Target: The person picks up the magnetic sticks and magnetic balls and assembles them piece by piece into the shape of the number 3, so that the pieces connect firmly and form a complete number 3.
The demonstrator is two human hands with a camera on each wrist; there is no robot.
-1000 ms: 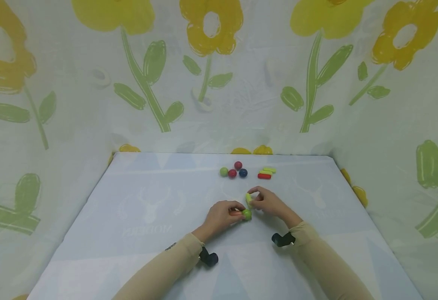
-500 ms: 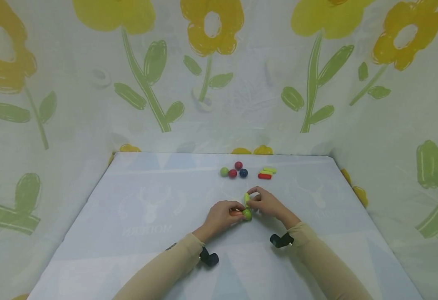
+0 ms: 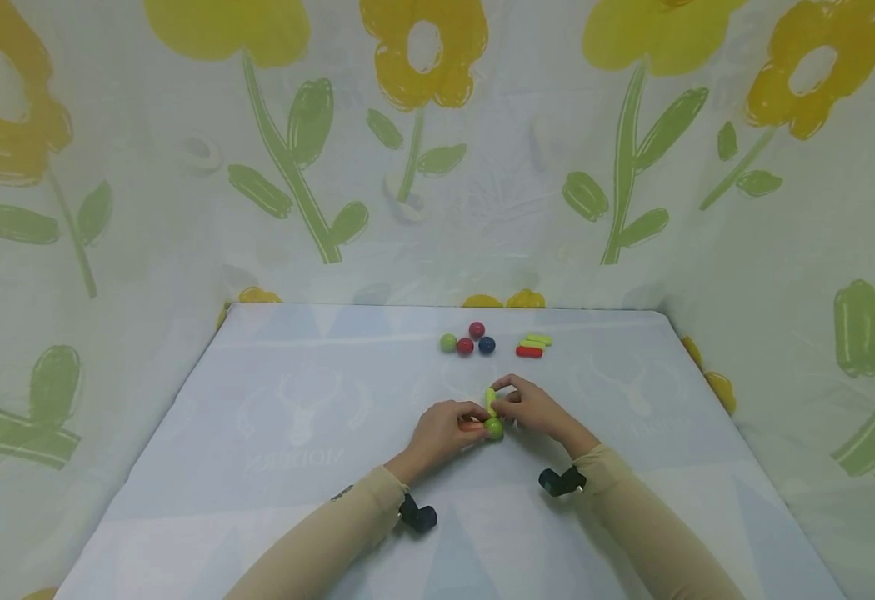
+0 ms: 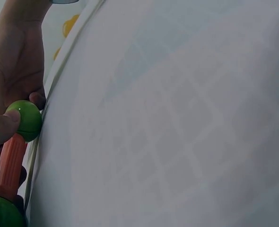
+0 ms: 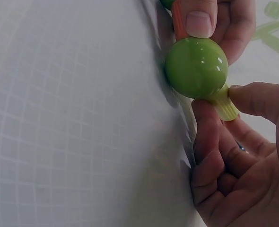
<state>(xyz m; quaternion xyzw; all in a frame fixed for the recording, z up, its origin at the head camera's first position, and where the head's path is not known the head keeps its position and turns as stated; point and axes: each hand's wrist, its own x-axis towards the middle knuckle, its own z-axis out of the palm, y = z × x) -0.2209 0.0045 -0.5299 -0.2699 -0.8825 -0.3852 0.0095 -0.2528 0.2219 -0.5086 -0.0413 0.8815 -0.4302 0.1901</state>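
Observation:
My left hand (image 3: 440, 427) grips an orange-red ridged toy building stick (image 4: 9, 168), its thumb against a glossy green ball (image 5: 196, 68) at one end. A second green ball (image 4: 3, 213) sits at the stick's other end, hidden by the hand in the head view. Between thumb and fingers, my right hand (image 3: 533, 406) pinches a yellow-green ridged stick (image 3: 491, 401). One end of this stick meets the first green ball, at an angle to the orange-red stick. Both hands are close together, low over the middle of the table.
Farther back on the white patterned table (image 3: 317, 500) lie a light green ball (image 3: 448, 342), two red balls (image 3: 465, 346) and a dark blue ball (image 3: 487, 344). To their right are a red stick (image 3: 529, 352) and two yellow-green sticks (image 3: 538, 340). Flower-printed cloth surrounds the table.
The yellow-green stick has swung a little left in my right hand, and its near end has come to the green ball. My left hand has stayed in place.

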